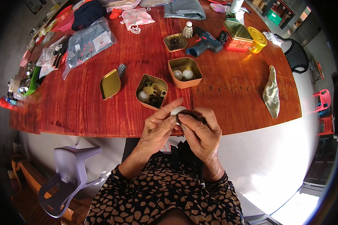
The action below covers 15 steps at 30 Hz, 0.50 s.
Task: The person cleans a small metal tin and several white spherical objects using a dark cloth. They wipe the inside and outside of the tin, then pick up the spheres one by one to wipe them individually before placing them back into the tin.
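Just past the table's near edge, my left hand [154, 129] pinches a white ball [177, 110] that looks like a table tennis ball. My right hand [202, 131] grips a dark brown, soft-looking piece [194, 115] and presses it against the ball. Beyond my hands stands an orange tin [189, 84] with two white balls inside. To its left, another tin [144, 104] holds a white ball, a yellow part and dark bits. A gold-coloured lid [110, 84] lies farther left, beside a small grey patterned object [121, 70].
A smaller tin [176, 50] of dark contents, a shuttlecock [187, 30] and a cordless drill [206, 43] sit farther back. Red [237, 39] and yellow [257, 39] containers stand behind right. A shiny cloth [271, 93] lies right, plastic bags [88, 45] left. A purple chair [69, 168] stands lower left.
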Each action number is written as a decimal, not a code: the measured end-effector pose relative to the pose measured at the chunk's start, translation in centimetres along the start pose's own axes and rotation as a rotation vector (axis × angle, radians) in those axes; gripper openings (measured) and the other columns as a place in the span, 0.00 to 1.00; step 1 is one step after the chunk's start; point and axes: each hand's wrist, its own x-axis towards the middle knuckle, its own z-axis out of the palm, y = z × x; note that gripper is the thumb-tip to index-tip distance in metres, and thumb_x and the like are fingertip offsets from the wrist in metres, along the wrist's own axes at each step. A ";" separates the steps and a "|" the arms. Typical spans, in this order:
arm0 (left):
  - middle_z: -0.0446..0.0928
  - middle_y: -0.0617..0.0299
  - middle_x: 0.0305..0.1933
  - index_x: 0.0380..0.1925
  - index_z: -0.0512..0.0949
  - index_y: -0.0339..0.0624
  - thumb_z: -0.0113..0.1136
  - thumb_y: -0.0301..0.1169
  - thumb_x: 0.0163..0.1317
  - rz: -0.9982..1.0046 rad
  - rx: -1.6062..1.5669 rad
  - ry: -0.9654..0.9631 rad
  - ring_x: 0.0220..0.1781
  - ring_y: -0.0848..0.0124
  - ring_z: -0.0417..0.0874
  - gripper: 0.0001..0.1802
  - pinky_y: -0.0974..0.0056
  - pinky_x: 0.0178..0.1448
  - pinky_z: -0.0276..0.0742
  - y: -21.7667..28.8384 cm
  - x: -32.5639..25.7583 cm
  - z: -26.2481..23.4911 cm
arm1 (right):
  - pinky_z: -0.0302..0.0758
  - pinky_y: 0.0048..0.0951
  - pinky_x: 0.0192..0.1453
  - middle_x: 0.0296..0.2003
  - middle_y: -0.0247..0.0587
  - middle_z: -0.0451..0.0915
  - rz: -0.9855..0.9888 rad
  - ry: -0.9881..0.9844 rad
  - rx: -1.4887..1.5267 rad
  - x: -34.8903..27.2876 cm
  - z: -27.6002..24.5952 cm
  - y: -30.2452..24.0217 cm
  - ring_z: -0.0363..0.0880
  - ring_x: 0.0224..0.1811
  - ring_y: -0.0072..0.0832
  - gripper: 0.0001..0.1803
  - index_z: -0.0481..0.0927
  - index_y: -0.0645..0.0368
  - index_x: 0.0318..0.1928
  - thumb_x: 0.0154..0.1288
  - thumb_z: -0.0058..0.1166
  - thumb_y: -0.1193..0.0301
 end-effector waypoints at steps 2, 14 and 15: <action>0.72 0.63 0.54 0.64 0.64 0.35 0.54 0.27 0.68 0.031 0.128 -0.042 0.50 0.78 0.74 0.25 0.75 0.56 0.73 0.3 -0.1 0.1 | 0.77 0.27 0.38 0.37 0.41 0.75 0.035 -0.028 -0.005 0.8 -0.4 0.3 0.80 0.36 0.33 0.14 0.83 0.59 0.41 0.51 0.61 0.82; 0.68 0.60 0.56 0.55 0.67 0.36 0.61 0.16 0.57 0.079 0.373 -0.050 0.57 0.72 0.72 0.25 0.68 0.60 0.73 0.5 -0.2 0.2 | 0.77 0.30 0.38 0.39 0.41 0.75 0.061 -0.048 0.048 0.5 -0.9 0.7 0.80 0.37 0.33 0.13 0.83 0.60 0.41 0.53 0.59 0.83; 0.68 0.60 0.56 0.55 0.67 0.36 0.61 0.15 0.57 0.072 0.369 -0.059 0.57 0.72 0.72 0.25 0.67 0.60 0.73 0.5 -0.3 0.2 | 0.77 0.29 0.36 0.38 0.40 0.74 -0.015 -0.058 -0.005 0.5 -1.1 0.4 0.79 0.35 0.32 0.15 0.83 0.60 0.40 0.49 0.61 0.84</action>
